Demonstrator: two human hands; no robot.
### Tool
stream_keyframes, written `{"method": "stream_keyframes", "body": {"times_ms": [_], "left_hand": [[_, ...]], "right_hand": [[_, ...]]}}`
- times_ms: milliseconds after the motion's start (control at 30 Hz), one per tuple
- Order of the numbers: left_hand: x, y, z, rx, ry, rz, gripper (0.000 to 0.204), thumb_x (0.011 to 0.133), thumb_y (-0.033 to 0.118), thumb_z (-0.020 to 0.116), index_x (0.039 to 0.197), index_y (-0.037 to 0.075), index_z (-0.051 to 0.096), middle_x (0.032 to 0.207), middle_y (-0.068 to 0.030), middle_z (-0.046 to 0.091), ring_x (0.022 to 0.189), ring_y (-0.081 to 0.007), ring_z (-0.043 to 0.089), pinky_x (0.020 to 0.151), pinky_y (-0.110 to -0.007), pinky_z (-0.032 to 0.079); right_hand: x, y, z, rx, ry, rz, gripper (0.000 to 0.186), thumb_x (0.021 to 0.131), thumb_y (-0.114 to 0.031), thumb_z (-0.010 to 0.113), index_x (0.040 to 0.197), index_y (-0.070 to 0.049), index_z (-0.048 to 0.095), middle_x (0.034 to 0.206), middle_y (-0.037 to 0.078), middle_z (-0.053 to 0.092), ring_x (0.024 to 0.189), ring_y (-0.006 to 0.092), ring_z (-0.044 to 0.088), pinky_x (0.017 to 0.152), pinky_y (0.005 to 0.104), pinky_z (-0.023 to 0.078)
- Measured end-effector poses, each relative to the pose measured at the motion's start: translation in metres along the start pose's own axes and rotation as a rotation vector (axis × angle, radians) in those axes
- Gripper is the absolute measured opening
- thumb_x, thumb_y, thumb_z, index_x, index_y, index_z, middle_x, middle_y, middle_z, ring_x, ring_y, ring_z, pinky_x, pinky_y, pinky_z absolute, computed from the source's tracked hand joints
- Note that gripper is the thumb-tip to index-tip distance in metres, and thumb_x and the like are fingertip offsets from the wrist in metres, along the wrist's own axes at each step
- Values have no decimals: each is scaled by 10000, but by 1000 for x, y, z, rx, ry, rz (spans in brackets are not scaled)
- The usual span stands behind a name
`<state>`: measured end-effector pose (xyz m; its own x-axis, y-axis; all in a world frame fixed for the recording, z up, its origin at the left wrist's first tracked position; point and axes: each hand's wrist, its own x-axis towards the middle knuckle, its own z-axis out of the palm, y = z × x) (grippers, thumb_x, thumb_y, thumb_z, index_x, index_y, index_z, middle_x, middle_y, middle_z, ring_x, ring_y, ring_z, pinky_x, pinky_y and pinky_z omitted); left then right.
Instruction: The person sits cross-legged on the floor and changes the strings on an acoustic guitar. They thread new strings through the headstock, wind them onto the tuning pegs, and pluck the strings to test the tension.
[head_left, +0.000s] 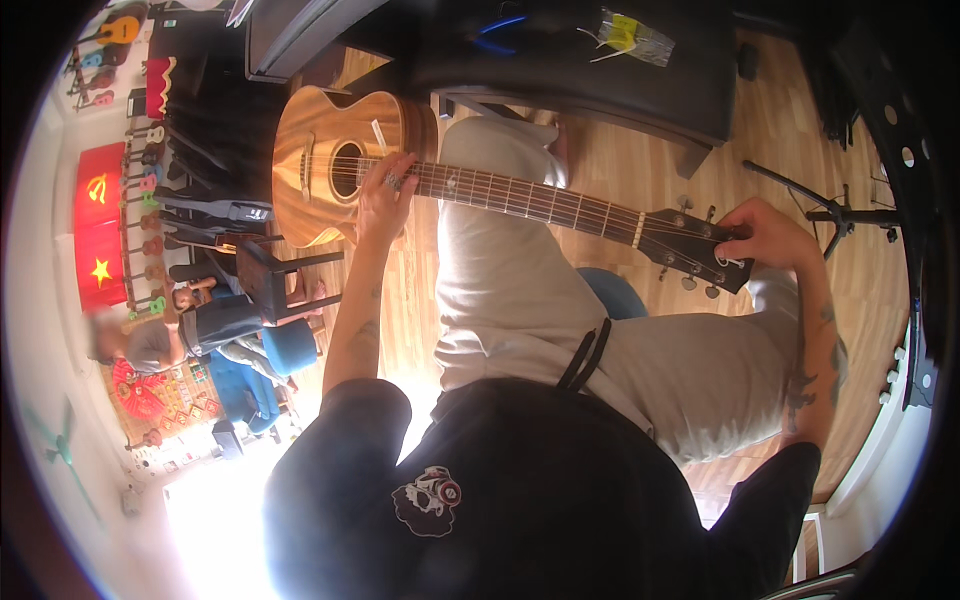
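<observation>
An acoustic guitar (300, 130) with a light wooden body lies across in front of me, its body to the left and its neck reaching right over my thigh. My left hand (382, 200) is closed around the strings and fretboard just right of the sound hole, a ring on one finger. At the far end of the fretboard (540, 202), my right hand (768, 236) is closed at the tip of the dark headstock (690, 245), fingers at a tuning peg. Several metal pegs line both headstock edges. The fingertips' exact contact is partly hidden.
A black bench (570, 90) ahead carries a clear plastic packet with a yellow part (625, 35). A black stand (835, 212) is on the wooden floor at right. Another person (150, 345) sits at far left near blue chairs (245, 385); small guitars hang on the wall.
</observation>
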<state>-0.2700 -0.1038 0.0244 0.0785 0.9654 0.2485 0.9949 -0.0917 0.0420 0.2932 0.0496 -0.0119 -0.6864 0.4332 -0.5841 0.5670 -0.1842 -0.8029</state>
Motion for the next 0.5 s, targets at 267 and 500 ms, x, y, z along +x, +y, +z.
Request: {"method": "stream_keyframes", "body": {"times_ms": [267, 500], "left_hand": [[-22, -25, 37, 30, 224, -143, 325, 908, 223, 754, 1196, 90, 684, 1235, -124, 619, 1134, -364, 586, 959, -483, 491], [-19, -28, 35, 92, 292, -31, 370, 897, 275, 771, 1193, 93, 642, 1157, -132, 599, 1055, -374, 560, 921, -508, 469]], "right_hand": [[10, 22, 0, 57, -35, -92, 295, 835, -64, 777, 1088, 80, 729, 901, 64, 734, 844, 104, 650, 772, 273, 526], [9, 34, 7, 115, -22, -68, 300, 862, -57, 757, 1130, 75, 720, 940, 55, 738, 866, 103, 651, 795, 274, 533]]}}
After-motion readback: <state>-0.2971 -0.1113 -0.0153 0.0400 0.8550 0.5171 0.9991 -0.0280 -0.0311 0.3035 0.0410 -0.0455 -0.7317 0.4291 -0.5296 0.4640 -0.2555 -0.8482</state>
